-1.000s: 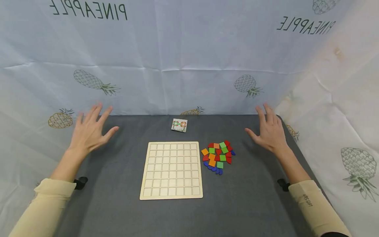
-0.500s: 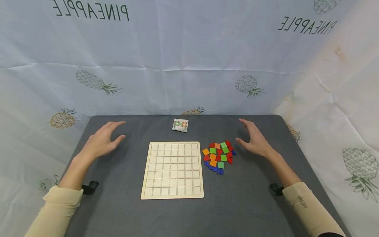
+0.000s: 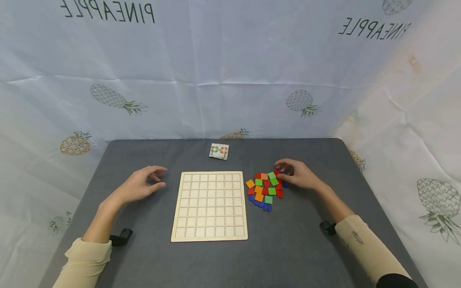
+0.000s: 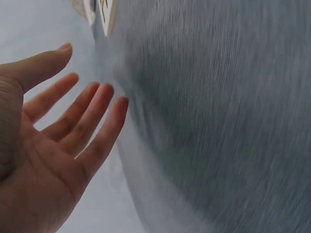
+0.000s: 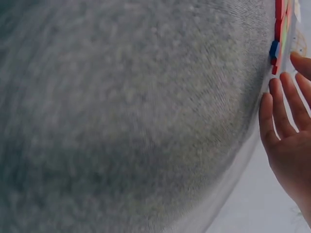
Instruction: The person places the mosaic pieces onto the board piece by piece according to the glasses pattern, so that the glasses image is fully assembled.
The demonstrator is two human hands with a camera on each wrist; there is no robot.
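Note:
A square wooden board [image 3: 210, 236] with a grid of shallow cells lies on the grey table in the head view. Just right of it is a cluster of flat coloured tiles [image 3: 259, 190]: red, orange and green pieces, with blue rounded ones along its lower edge. My right hand [image 3: 300, 174] hovers at the cluster's upper right, fingers relaxed, partly covering red tiles. My left hand [image 3: 138, 184] stays left of the board, holding nothing. In the left wrist view, the left fingers [image 4: 95, 116] are spread, near a corner of the board [image 4: 108, 19].
A small printed card [image 3: 219, 151] with a coloured pattern lies behind the board. Pineapple-print cloth [image 3: 209, 108] hangs along the table's back and right side. Grey table surface [image 3: 216, 264] extends in front of the board.
Both hands have come down and inward from raised, spread positions. The right has reached the tile cluster; the left has moved closer to the board. The board, tiles and card look unmoved.

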